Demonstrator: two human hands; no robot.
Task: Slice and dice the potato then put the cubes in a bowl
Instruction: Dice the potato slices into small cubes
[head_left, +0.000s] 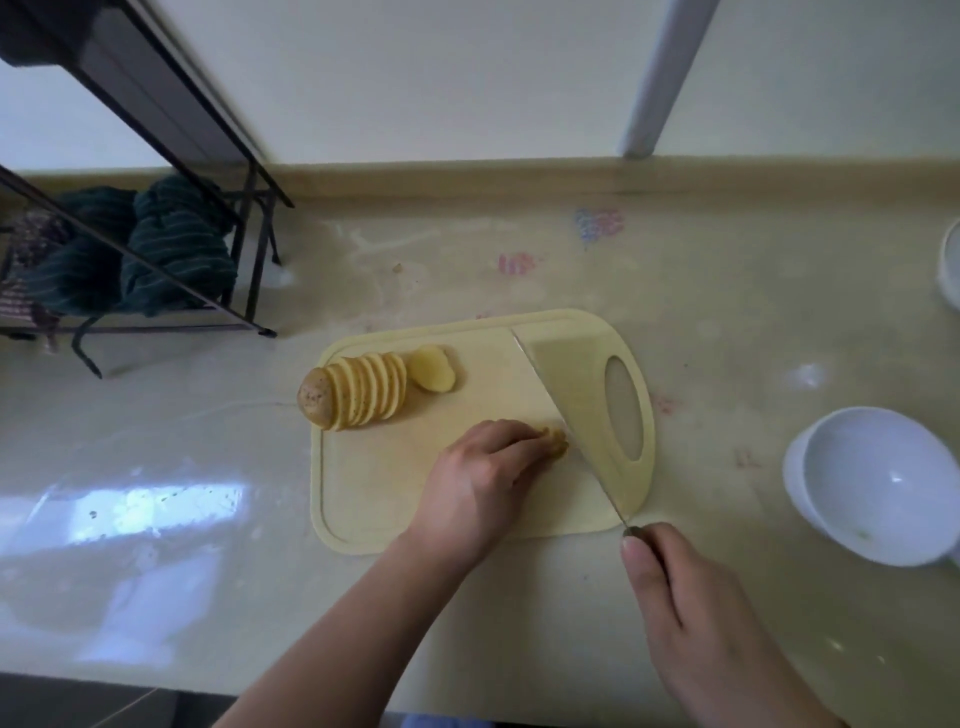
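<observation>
While pinned under left hand (480, 475) fingers near board middle: potato slices (555, 441), stiff, wet, likely slippery; best held flat from above. Knife (563, 415) edge just beside them, handle gripped by right hand (691, 618). Remaining sliced potato (353, 392) at cutting board (363, 519) far-left corner. Bowl (878, 483) well apart toward table right edge; open table between.

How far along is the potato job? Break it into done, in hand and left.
Done: the potato is cut into rounds, a leaning row of slices and one loose slice on the cutting board. In hand: the left hand holds a few slices while the right hand sets the knife against them. Left: no cubes show, and the white bowl holds none.
</observation>
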